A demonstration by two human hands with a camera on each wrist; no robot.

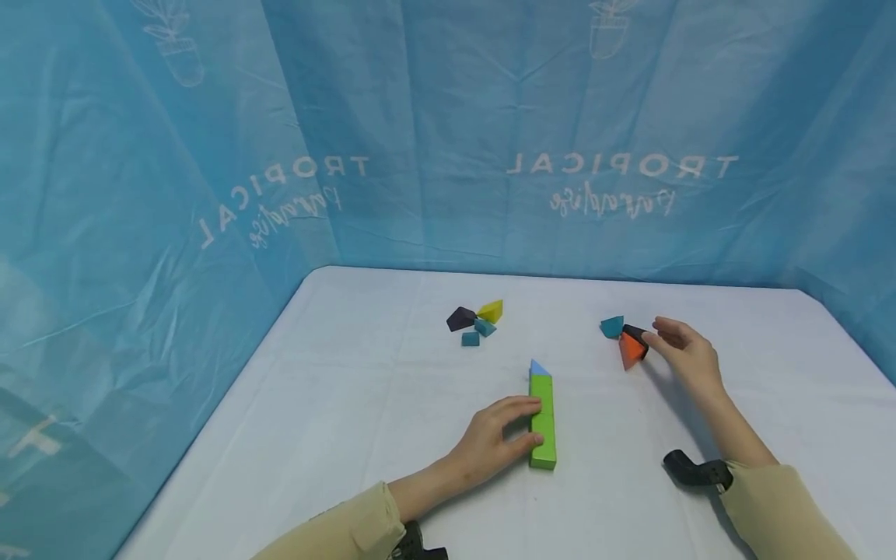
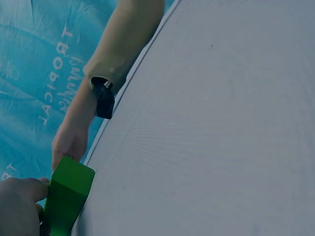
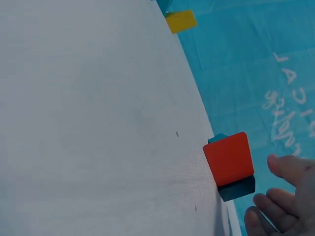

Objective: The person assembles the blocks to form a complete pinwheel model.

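My left hand [image 1: 490,439] reaches from the left to a row of green blocks [image 1: 542,435], with thumb and fingertips touching its near-left side. A blue triangular block [image 1: 537,369] sits at the row's far end. In the left wrist view, one green block [image 2: 70,184] shows beside the thumb. My right hand [image 1: 686,354] is beside an orange-red block [image 1: 630,351] and a black block [image 1: 635,333], its fingers loosely bent. In the right wrist view, a gap shows between the right hand [image 3: 285,196] and the orange-red block [image 3: 229,158]. A teal block [image 1: 612,327] lies just left of these.
Toward the back middle lies a cluster: a dark block [image 1: 460,319], a yellow block [image 1: 491,311] and two teal blocks [image 1: 470,339]. The white-covered table [image 1: 336,373] ends at blue curtains [image 1: 448,210] at the back and sides.
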